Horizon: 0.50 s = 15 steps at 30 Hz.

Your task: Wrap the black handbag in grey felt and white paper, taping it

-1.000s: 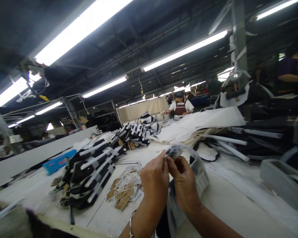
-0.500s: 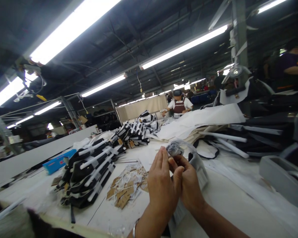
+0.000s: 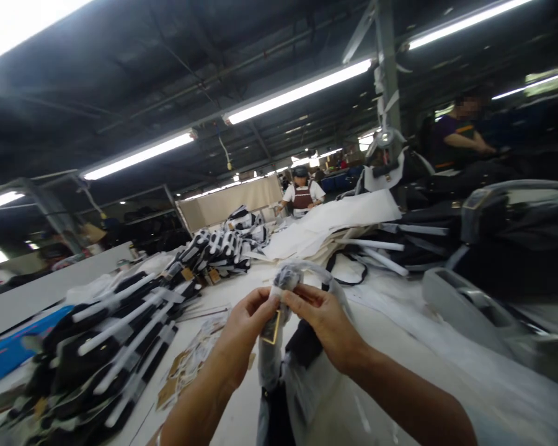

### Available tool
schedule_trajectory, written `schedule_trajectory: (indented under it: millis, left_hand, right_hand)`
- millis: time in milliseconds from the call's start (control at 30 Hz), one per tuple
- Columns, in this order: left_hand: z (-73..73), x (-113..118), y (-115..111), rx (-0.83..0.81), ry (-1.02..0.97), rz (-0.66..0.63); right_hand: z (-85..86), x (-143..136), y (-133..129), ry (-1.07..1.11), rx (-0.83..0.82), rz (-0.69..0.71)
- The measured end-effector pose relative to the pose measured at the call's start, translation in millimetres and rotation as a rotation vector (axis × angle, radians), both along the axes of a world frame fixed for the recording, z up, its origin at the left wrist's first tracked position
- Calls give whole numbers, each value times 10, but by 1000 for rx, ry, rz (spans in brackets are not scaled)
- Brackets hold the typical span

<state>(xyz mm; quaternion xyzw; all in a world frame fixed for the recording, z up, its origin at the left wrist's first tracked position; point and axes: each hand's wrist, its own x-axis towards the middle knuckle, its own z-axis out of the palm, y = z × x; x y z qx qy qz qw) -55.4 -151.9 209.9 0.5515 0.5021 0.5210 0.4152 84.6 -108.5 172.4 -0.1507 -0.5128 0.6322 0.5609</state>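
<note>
While both hands are meeting above the white worktable (image 3: 400,347), the left hand (image 3: 242,325) is pinching the gathered neck of a clear plastic bag (image 3: 288,279) between thumb and fingertips, and the right hand (image 3: 328,322) is pinching the same neck from the other side — the 2 sets of fingers are closed on the plastic and nearly touching each other. A small gold-edged tag (image 3: 270,327) is hanging just under the left thumb, against the bag. The bag, with something dark inside it, is trailing down from the hands toward the near edge of the worktable. Left of the bag, a heap of black-and-white striped garments (image 3: 106,334) is lying on the worktable, and brown card tags (image 3: 186,371) are lying scattered between that heap and the bag. A blue box (image 3: 13,344) is sitting at the far left edge of the worktable. Beyond the bag, white fabric sheets (image 3: 325,223) are lying piled, and behind them a person in a white shirt (image 3: 302,193) is standing — another person in a purple top (image 3: 460,133) is sitting farther right.
</note>
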Motion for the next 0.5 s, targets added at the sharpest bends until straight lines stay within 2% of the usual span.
schedule_trajectory:
  millis: [67,133,200,267,300,400,500]
  left_hand:
    - [-27,27,11,-38,-21,30]
    - [-44,46,13,-77,-27,73]
    - [-47,57,5,-109,-35,129]
    - [-42,64,-9,-132,-43,179]
    - [-40,64,-13,-138,-49,189]
    - [-52,47,0,-144,-79,166]
    - [-94,-9,60,-179,-105,127]
  right_hand:
    - [-22,64,38,-73,42,-8]
    - [-90,255,110,-211,102,-82]
    - [-193,630,194,-399,209,-287]
    - [-306,1179,271,-591,299,-615]
    - [-356,1495,305,-688,267,-806]
    - [-458,2414,385,-817,84,-1094]
    - [-524,3016,415,-894,-123,-1352]
